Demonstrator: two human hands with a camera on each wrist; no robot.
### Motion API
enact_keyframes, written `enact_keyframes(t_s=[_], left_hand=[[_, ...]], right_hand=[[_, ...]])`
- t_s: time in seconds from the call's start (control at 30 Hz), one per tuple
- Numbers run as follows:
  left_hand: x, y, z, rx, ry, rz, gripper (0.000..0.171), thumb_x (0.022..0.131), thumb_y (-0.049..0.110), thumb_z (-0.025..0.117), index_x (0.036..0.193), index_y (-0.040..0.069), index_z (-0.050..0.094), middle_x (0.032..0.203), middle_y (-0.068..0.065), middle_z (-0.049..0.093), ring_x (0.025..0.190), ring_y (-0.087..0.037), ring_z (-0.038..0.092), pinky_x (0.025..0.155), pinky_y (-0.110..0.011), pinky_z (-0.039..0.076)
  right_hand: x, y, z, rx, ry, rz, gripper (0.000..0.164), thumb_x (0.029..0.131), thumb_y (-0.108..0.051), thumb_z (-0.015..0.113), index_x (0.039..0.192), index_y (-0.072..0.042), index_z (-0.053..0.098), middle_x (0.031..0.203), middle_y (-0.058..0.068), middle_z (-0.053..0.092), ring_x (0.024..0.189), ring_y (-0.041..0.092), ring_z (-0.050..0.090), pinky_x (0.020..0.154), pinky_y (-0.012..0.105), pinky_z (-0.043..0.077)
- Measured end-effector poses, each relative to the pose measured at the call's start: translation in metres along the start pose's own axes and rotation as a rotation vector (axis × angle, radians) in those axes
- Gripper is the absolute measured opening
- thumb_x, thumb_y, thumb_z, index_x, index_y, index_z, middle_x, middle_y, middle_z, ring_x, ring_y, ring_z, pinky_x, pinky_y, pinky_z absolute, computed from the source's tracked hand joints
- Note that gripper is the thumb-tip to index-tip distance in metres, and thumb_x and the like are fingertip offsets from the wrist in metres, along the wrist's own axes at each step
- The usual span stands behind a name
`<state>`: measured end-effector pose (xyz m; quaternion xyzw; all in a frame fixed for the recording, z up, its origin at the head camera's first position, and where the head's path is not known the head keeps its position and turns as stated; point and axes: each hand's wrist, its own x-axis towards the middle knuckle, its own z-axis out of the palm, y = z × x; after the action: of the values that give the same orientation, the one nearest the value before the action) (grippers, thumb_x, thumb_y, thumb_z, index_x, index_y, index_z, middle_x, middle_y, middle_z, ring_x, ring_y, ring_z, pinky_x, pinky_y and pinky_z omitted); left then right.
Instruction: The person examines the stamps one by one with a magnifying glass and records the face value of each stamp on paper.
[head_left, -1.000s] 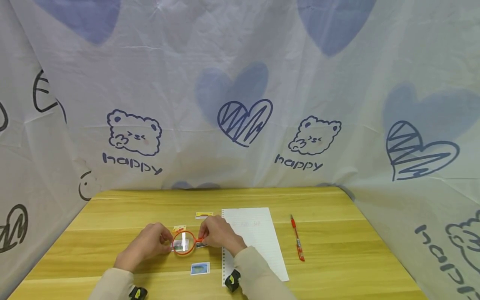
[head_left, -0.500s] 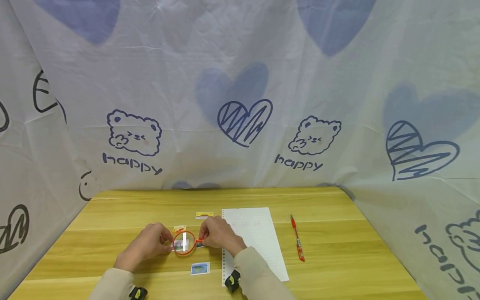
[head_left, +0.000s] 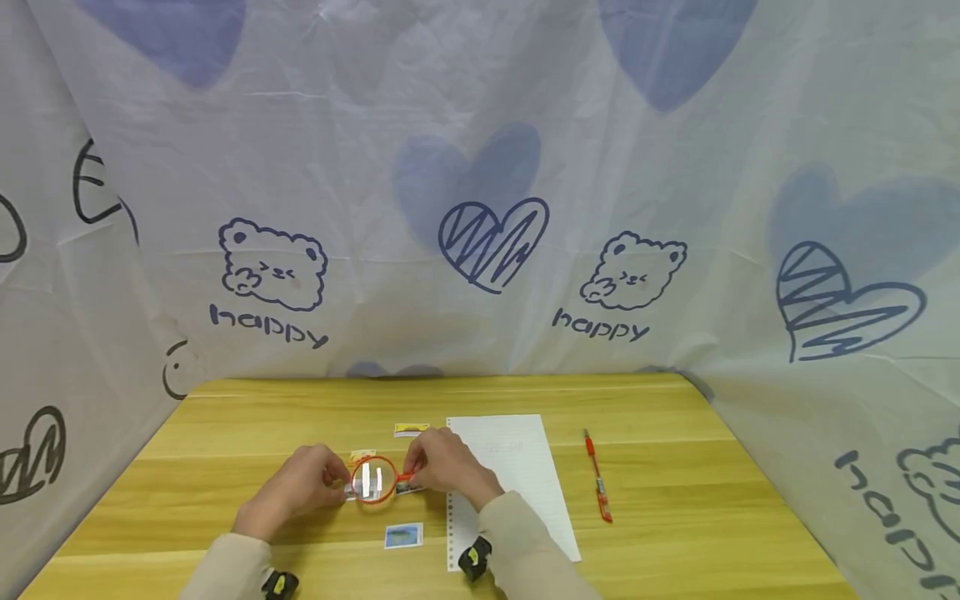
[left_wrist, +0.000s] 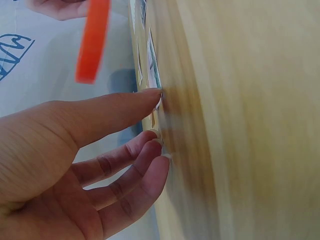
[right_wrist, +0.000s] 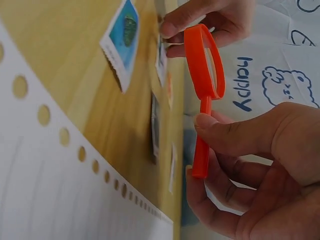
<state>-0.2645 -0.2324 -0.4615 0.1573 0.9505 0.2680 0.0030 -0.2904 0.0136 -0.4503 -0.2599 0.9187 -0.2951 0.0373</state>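
My right hand [head_left: 444, 461] grips the handle of a red-rimmed magnifying glass [right_wrist: 201, 150] between thumb and fingers. Its lens hangs a little above the table, over a pale postage stamp [left_wrist: 153, 65]. At that stamp's left end, my left hand [head_left: 303, 481] pinches the edge with thumb and fingertips. Glare on the lens covers much of the stamp in the head view. Beneath the handle lies a dark stamp [right_wrist: 155, 125], partly hidden by the right hand. A yellow-and-red stamp [head_left: 363, 456] sits just behind the lens.
Nearer the body lies a blue stamp [head_left: 403, 536]; a yellow stamp [head_left: 411, 430] is farther back. Lined paper [head_left: 517, 492] with punched holes and faint red writing spreads under the right forearm. A red pen [head_left: 597, 477] lies right of it. Printed cloth [head_left: 480, 350] hangs behind the table.
The magnifying glass has risen slightly and shifted a little to the right with my right hand. The left hand stays at the stamp. The head view has shifted slightly.
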Motion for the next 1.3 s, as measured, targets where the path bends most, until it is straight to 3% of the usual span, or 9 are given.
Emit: enact_keyframes(t_s=[0.43, 0.97, 1.3], left_hand=[[0.002, 0.0, -0.002, -0.033, -0.007, -0.034, 0.016, 0.076, 0.005, 0.089, 0.09, 0.01, 0.081, 0.09, -0.002, 0.076, 0.084, -0.016, 0.064, 0.075, -0.038, 0.057], [0.0, -0.004, -0.003, -0.062, -0.02, -0.07, 0.016, 0.077, 0.007, 0.089, 0.09, 0.011, 0.081, 0.092, -0.001, 0.076, 0.085, -0.016, 0.065, 0.076, -0.037, 0.057], [-0.002, -0.003, -0.003, -0.065, -0.019, -0.066, 0.016, 0.077, 0.006, 0.088, 0.09, 0.011, 0.081, 0.093, -0.002, 0.076, 0.085, -0.016, 0.066, 0.077, -0.038, 0.058]], right_hand=[[-0.025, 0.029, -0.052, 0.016, 0.06, -0.033, 0.011, 0.082, 0.003, 0.08, 0.082, -0.007, 0.077, 0.077, 0.001, 0.072, 0.069, 0.006, 0.056, 0.065, 0.02, 0.048], [-0.07, 0.085, -0.104, 0.011, 0.209, 0.171, 0.015, 0.079, 0.006, 0.082, 0.079, -0.008, 0.076, 0.074, -0.001, 0.068, 0.071, 0.011, 0.055, 0.066, 0.024, 0.049], [-0.094, 0.118, -0.125, 0.012, 0.239, 0.219, 0.013, 0.081, 0.007, 0.078, 0.082, -0.005, 0.075, 0.078, 0.002, 0.069, 0.072, 0.012, 0.057, 0.067, 0.025, 0.05]])
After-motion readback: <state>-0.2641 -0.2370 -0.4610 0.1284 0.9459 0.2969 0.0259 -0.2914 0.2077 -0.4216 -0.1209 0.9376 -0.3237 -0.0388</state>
